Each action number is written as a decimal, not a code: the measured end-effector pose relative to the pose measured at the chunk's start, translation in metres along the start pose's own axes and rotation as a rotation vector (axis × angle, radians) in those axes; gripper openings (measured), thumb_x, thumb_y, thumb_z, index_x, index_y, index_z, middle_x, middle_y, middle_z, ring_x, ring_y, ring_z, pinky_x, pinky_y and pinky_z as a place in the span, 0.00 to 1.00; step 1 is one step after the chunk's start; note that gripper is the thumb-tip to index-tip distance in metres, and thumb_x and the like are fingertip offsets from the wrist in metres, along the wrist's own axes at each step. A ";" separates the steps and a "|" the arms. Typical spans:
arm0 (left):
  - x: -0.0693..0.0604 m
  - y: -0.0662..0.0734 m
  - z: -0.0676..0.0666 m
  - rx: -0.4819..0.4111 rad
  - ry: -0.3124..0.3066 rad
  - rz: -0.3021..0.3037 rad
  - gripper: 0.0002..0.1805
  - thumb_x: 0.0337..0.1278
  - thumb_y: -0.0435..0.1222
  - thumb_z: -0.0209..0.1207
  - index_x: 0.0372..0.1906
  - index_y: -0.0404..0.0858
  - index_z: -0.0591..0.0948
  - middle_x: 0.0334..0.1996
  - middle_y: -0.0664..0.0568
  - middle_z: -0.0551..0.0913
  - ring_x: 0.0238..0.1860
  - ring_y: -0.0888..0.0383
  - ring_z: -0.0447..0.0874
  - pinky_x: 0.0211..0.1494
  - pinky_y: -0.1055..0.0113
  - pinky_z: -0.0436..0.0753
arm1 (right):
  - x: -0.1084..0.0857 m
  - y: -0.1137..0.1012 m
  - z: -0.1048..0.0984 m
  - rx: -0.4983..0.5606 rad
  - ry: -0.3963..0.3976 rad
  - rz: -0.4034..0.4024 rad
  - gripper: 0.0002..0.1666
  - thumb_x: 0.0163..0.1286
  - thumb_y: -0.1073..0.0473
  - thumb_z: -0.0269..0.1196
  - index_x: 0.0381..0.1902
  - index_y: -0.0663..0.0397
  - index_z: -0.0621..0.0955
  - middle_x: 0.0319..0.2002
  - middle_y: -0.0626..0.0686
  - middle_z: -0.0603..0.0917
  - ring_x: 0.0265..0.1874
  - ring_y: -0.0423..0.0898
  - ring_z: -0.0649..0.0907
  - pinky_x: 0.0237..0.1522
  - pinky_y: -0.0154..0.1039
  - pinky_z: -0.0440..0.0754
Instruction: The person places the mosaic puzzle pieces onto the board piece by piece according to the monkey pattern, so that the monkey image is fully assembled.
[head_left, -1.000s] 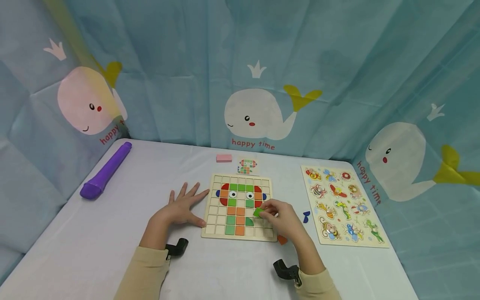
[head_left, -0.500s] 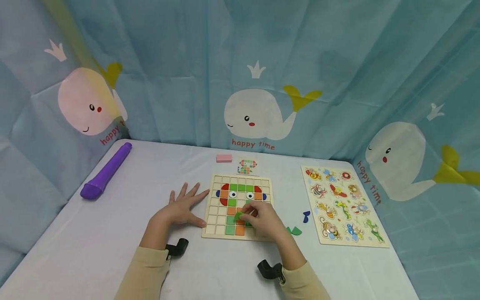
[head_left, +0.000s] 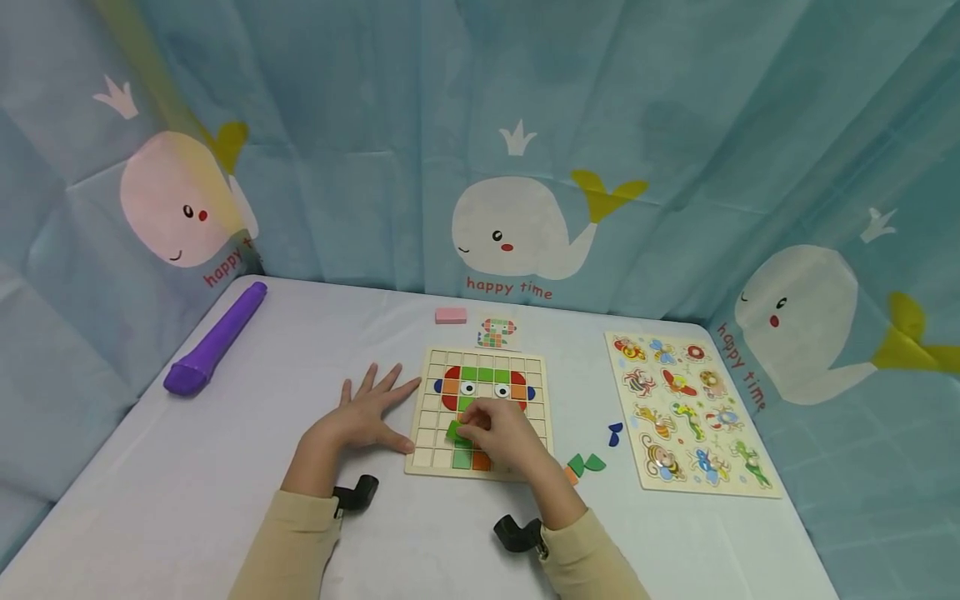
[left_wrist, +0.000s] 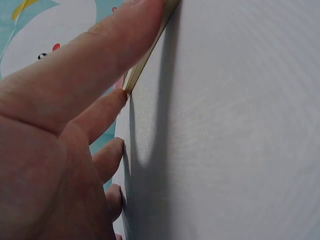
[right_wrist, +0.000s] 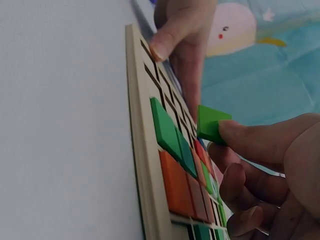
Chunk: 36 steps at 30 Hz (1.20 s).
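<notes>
My right hand [head_left: 506,435] pinches a light green square tile [right_wrist: 211,122] between thumb and fingers. In the right wrist view the tile is raised above the wooden grid board [right_wrist: 134,75]. The board [head_left: 424,439] carries a figure of red, orange, green and blue tiles with two eye pieces; my right hand hides part of it. Spread on the white table, my left hand [head_left: 363,418] has straight fingers. Its thumb [left_wrist: 90,60] and index finger touch the board's left edge. A picture card [head_left: 497,332] with a similar figure lies behind the board.
Right of the board lie loose green pieces [head_left: 595,462], an orange piece [head_left: 572,476] and two blue half-circles [head_left: 615,434]. Farther right is an insect picture board [head_left: 686,417]. A pink block [head_left: 451,316] sits at the back, a purple microphone-shaped object [head_left: 217,337] at the left.
My right hand has moved left across the board with the green tile, from its right part to left of the figure's body. The loose pieces at the right are now uncovered. My left hand stays put.
</notes>
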<state>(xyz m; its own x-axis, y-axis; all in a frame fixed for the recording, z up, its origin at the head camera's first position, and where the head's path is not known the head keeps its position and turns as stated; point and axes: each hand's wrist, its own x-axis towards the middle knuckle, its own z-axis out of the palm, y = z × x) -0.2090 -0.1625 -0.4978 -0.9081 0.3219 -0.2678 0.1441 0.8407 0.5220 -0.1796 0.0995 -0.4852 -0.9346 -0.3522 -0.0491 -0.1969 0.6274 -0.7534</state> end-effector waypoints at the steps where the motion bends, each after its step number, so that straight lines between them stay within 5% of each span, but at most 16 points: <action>1: 0.000 0.000 0.000 0.001 0.000 0.003 0.64 0.29 0.61 0.79 0.79 0.55 0.61 0.83 0.44 0.43 0.80 0.34 0.25 0.74 0.29 0.26 | 0.001 -0.001 0.001 -0.007 -0.001 -0.006 0.03 0.68 0.53 0.70 0.36 0.43 0.85 0.26 0.40 0.82 0.25 0.38 0.79 0.29 0.32 0.80; 17: 0.000 -0.001 -0.001 0.000 -0.009 -0.004 0.64 0.30 0.60 0.79 0.79 0.55 0.61 0.83 0.44 0.43 0.80 0.34 0.25 0.73 0.28 0.26 | 0.012 -0.013 0.019 -0.285 -0.023 -0.063 0.05 0.67 0.52 0.70 0.32 0.42 0.87 0.26 0.36 0.82 0.28 0.35 0.77 0.33 0.31 0.77; 36: 0.003 -0.002 0.002 0.015 -0.011 -0.005 0.64 0.29 0.61 0.79 0.79 0.55 0.61 0.83 0.43 0.43 0.80 0.33 0.25 0.74 0.28 0.26 | -0.002 -0.010 0.011 -0.282 0.005 -0.034 0.05 0.67 0.51 0.71 0.37 0.43 0.87 0.28 0.37 0.80 0.28 0.36 0.76 0.33 0.31 0.77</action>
<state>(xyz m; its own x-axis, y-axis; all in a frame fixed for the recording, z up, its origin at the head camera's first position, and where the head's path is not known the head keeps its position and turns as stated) -0.2114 -0.1625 -0.5010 -0.9045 0.3223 -0.2792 0.1454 0.8486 0.5086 -0.1726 0.0862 -0.4847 -0.9273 -0.3735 -0.0231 -0.3022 0.7840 -0.5423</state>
